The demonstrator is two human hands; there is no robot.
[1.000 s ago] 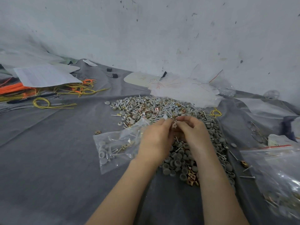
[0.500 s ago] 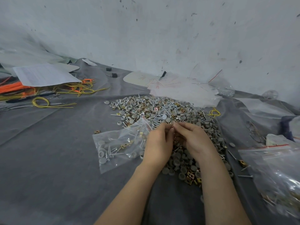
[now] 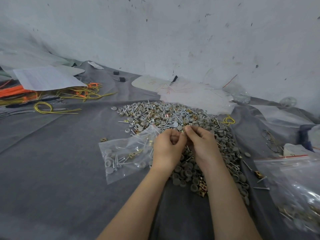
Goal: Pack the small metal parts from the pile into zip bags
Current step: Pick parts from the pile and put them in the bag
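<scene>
A pile of small metal parts point(image 3: 173, 118) (screws, grey caps, brass clips) lies on the grey cloth. To its left lies a clear zip bag point(image 3: 124, 156) holding some parts, its mouth next to my left hand. My left hand point(image 3: 166, 149) hovers over the pile's near left side with its fingers curled in. My right hand point(image 3: 202, 146) is beside it. The thumb and forefinger tips of both hands meet and pinch a small metal part that the fingers almost hide.
A larger zip bag point(image 3: 294, 187) full of parts lies at the right edge. Empty plastic bags point(image 3: 195, 97) are stacked behind the pile against the wall. Yellow wires point(image 3: 45, 108), orange wires point(image 3: 13, 90) and a paper sheet point(image 3: 45, 78) sit far left. One brass clip point(image 3: 103, 139) lies loose.
Both hands stay at the same spot over the pile. My left fingers have curled in further, and the small part seen between the fingertips earlier is now mostly hidden.
</scene>
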